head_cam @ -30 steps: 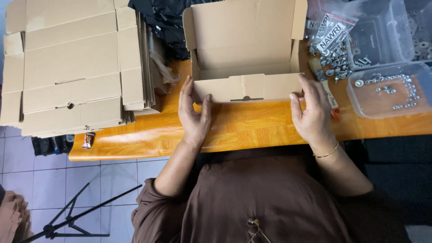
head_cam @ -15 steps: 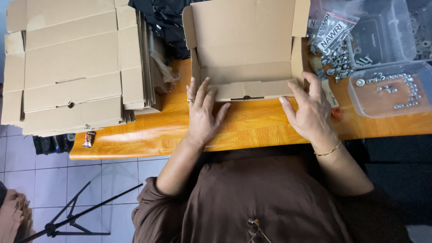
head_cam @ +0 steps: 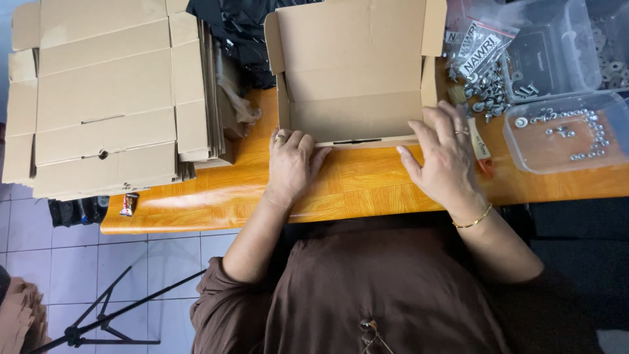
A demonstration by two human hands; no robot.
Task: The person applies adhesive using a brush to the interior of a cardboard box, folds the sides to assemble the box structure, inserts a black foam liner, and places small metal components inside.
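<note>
A brown cardboard box [head_cam: 357,72] stands open on the orange wooden table [head_cam: 357,187], its lid flap raised at the back. My left hand [head_cam: 291,164] lies flat on the table, fingertips against the box's front left corner. My right hand [head_cam: 445,154] presses its fingers on the front right edge of the box, wearing a ring and a gold bracelet. Neither hand grips anything; both have fingers spread. The box's inside looks empty.
A stack of flat unfolded cardboard blanks [head_cam: 105,98] fills the table's left side. Black plastic [head_cam: 236,33] lies behind the box. Clear plastic tubs [head_cam: 563,131] with metal screws and small bags [head_cam: 478,52] sit at the right. A tripod [head_cam: 105,318] stands on the tiled floor.
The box's front wall has been folded down and in; both hands moved from cupping the front flap's ends to resting flat at the box's front edge.
</note>
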